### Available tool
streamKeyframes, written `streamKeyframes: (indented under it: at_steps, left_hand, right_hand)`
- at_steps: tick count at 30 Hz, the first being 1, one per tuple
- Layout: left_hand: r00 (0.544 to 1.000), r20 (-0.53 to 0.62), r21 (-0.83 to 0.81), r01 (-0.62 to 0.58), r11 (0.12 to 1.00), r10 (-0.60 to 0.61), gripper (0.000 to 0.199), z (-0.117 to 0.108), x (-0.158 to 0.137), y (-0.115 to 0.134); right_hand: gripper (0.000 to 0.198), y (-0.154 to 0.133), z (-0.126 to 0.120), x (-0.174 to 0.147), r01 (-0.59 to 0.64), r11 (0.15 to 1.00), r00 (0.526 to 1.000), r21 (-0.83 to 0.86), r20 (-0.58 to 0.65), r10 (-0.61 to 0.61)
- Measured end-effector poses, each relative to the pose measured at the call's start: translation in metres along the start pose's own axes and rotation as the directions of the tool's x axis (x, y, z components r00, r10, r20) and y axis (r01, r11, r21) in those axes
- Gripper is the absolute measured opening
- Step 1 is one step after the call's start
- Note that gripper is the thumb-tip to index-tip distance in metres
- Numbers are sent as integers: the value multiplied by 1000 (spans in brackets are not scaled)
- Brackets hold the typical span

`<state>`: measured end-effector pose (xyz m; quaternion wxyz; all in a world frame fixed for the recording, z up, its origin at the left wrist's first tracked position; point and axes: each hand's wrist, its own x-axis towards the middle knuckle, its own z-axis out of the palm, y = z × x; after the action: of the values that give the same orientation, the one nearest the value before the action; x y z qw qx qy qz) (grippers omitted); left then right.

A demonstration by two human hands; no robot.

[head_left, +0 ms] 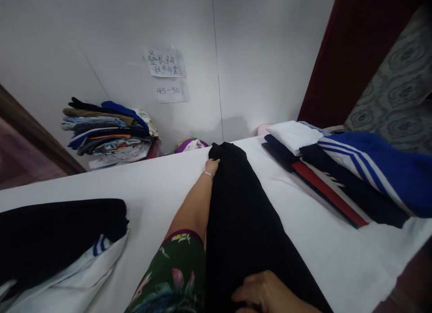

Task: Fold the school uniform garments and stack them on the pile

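Note:
A long black garment (pixel 245 214) lies lengthwise on the white table, narrower at its far end; it looks like trousers, but I cannot be sure. My left hand (pixel 212 166), with a bracelet at the wrist, reaches to the garment's far left corner and grips the edge there. At the near end, my right hand (pixel 265 290) is on the black cloth with its fingers curled in. Part of that hand is cut off by the bottom of the view, and its fingertips are partly hidden. The garment's near end also runs out of view.
Folded black and white clothes (pixel 64 223) lie at the left. Several folded garments, among them a blue striped one (pixel 374 160), are piled on the right. Beyond the white table (pixel 162 182) stands a tall clothes stack (pixel 111 128). Handwritten paper signs (pixel 168 65) hang on the wall.

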<state>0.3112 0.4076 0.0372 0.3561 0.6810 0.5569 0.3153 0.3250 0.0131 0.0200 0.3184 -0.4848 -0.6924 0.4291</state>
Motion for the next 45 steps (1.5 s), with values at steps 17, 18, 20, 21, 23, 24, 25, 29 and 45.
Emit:
streamKeyframes:
  at_steps: [17, 18, 20, 21, 23, 24, 25, 29, 45]
  left_hand:
    - [887, 441, 525, -379, 762, 137, 61, 8, -72, 7]
    - [887, 445, 522, -369, 769, 124, 61, 5, -74, 11]
    - [885, 453, 506, -358, 785, 111, 61, -2, -85, 19]
    - [880, 462, 492, -361, 792, 115, 61, -6, -94, 23]
    - [861, 490, 455, -386, 802, 137, 64, -15, -121, 26]
    - [851, 504, 437, -400, 805, 149, 67, -20, -137, 25]
    - [840, 518, 420, -413, 808, 161, 70, -25, -155, 23]
    - [790, 563, 341, -489, 803, 243, 70, -48, -230, 5]
    - [863, 362, 315, -470, 824, 353, 55, -67, -353, -38]
  right_hand:
    - [22, -37, -10, -8, -59, 978, 997, -201, -55, 49]
    - [22, -38, -11, -9, -56, 976, 997, -211, -54, 45]
    - [24, -40, -12, -11, -36, 971, 998, -237, -50, 25]
    - [25, -40, -13, -11, -24, 969, 999, -245, -51, 12]
    - [25, -40, -14, -10, -9, 967, 999, -253, -53, -5]
    - [25, -40, -14, -10, -4, 965, 999, -262, -51, -10]
    - [25, -40, -14, -10, 1, 961, 999, -276, -47, -15]
    - [25, -42, -13, -11, 11, 929, 999, -369, -45, -30]
    - [24, -65, 17, -55, 94, 708, 986, -700, -31, -162]
